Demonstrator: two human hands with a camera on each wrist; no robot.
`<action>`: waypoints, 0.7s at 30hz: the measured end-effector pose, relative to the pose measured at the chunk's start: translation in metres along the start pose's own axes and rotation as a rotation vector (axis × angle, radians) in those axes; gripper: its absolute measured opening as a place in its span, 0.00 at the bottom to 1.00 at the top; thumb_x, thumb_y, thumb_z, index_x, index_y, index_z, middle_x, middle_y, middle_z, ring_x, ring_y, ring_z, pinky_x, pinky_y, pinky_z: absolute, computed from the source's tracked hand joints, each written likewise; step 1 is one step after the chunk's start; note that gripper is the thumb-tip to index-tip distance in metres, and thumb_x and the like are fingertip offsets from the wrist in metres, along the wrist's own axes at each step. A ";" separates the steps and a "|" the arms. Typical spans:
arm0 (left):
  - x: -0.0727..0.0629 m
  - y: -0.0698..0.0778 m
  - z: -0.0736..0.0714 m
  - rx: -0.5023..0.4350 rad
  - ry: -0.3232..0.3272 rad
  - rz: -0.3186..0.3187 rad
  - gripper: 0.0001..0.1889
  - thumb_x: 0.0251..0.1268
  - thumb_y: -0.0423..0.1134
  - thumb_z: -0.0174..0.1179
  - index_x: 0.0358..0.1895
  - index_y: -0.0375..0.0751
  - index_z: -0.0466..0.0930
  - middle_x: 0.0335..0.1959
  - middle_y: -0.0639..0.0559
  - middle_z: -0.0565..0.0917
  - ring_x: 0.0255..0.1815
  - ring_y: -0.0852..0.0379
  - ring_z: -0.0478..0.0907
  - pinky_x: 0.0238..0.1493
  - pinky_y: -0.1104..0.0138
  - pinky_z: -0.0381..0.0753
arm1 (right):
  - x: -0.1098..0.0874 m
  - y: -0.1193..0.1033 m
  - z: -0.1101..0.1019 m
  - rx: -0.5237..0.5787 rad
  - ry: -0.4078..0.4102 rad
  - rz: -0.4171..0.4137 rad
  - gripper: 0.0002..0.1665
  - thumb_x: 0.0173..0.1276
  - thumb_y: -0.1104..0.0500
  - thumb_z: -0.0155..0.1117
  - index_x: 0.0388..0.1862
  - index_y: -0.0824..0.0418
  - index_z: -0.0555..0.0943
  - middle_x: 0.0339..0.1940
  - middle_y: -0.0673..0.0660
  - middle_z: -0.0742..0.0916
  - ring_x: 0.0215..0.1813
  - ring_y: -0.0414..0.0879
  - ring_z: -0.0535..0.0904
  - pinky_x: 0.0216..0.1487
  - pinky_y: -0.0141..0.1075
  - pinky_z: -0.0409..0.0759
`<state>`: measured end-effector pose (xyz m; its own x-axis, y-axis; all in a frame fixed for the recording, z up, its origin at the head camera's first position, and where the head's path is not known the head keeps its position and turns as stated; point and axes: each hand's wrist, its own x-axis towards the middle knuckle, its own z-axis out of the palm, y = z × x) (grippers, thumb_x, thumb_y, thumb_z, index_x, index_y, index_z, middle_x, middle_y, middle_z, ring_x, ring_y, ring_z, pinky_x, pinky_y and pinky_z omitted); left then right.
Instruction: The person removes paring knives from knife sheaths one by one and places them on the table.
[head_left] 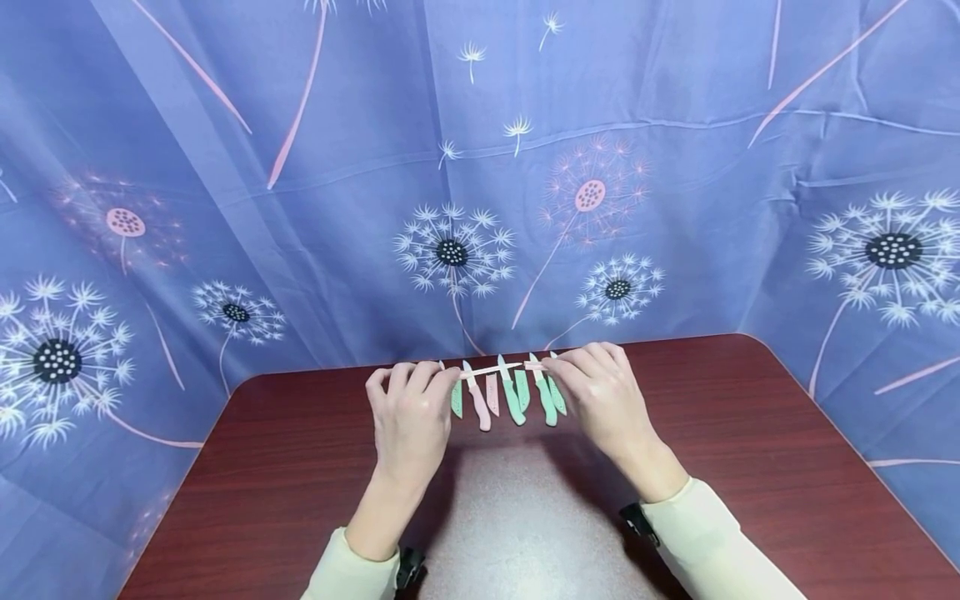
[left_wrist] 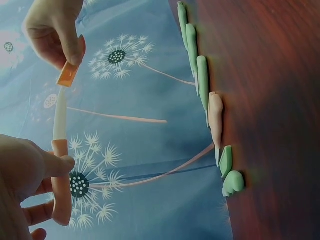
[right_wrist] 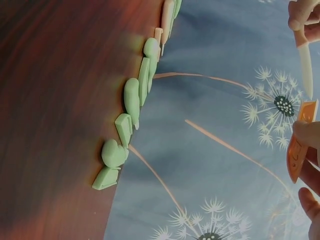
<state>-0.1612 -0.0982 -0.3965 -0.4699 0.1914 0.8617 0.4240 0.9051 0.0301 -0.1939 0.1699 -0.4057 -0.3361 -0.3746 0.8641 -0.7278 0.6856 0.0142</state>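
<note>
My left hand grips the pinkish-orange handle of a paring knife, whose pale blade points at my right hand. My right hand pinches a matching orange blade sheath between thumb and fingers. The blade tip sits at the mouth of the sheath; whether they touch I cannot tell. Both are held above the table. Behind them lies a row with a pink knife, a pink sheath, green knives and green sheaths. My hands partly cover the ends of the row in the head view.
The dark red wooden table has its far edge right behind the row. A blue curtain with dandelion prints hangs behind and on both sides. Light glares on the table's near middle.
</note>
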 end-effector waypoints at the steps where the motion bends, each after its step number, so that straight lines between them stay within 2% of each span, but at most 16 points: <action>1: 0.000 0.000 0.000 -0.001 -0.001 -0.004 0.04 0.71 0.36 0.68 0.42 0.48 0.92 0.37 0.53 0.87 0.41 0.46 0.80 0.55 0.44 0.70 | 0.000 0.000 0.000 0.010 0.002 0.008 0.09 0.74 0.61 0.68 0.46 0.62 0.91 0.38 0.54 0.89 0.39 0.54 0.83 0.47 0.54 0.78; 5: 0.000 -0.002 -0.001 -0.020 -0.003 -0.025 0.04 0.70 0.36 0.70 0.43 0.47 0.93 0.37 0.53 0.86 0.41 0.46 0.80 0.53 0.45 0.71 | 0.001 -0.001 0.000 0.040 -0.007 0.039 0.08 0.70 0.63 0.72 0.47 0.63 0.91 0.37 0.55 0.90 0.39 0.54 0.83 0.41 0.51 0.78; 8: 0.001 -0.003 -0.002 -0.057 -0.010 -0.037 0.04 0.70 0.35 0.70 0.43 0.45 0.92 0.37 0.51 0.86 0.41 0.44 0.80 0.50 0.47 0.74 | 0.001 -0.001 0.001 0.080 -0.023 0.076 0.10 0.67 0.65 0.75 0.47 0.64 0.91 0.37 0.56 0.89 0.39 0.54 0.82 0.41 0.49 0.80; 13: 0.002 -0.007 -0.002 -0.140 -0.020 -0.072 0.04 0.68 0.33 0.72 0.43 0.41 0.92 0.36 0.50 0.86 0.39 0.43 0.80 0.40 0.52 0.80 | 0.000 -0.003 0.002 0.196 -0.028 0.205 0.14 0.62 0.69 0.80 0.46 0.62 0.91 0.38 0.53 0.90 0.39 0.49 0.82 0.43 0.38 0.81; 17: 0.002 -0.009 -0.004 -0.219 -0.055 -0.162 0.08 0.62 0.30 0.76 0.44 0.41 0.93 0.37 0.51 0.87 0.38 0.46 0.80 0.39 0.55 0.81 | 0.002 -0.005 0.001 0.302 -0.032 0.337 0.13 0.61 0.69 0.81 0.45 0.60 0.93 0.38 0.49 0.91 0.35 0.43 0.81 0.36 0.28 0.77; 21: 0.002 -0.010 -0.007 -0.324 -0.121 -0.301 0.11 0.59 0.29 0.78 0.45 0.44 0.93 0.38 0.56 0.89 0.38 0.51 0.81 0.39 0.58 0.81 | 0.004 -0.007 0.001 0.421 -0.064 0.492 0.12 0.62 0.67 0.81 0.44 0.58 0.93 0.35 0.46 0.90 0.31 0.40 0.82 0.33 0.27 0.78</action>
<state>-0.1610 -0.1099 -0.3912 -0.6879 -0.0014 0.7258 0.4664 0.7653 0.4436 -0.1905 0.1633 -0.4028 -0.7155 -0.1249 0.6874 -0.6473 0.4885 -0.5851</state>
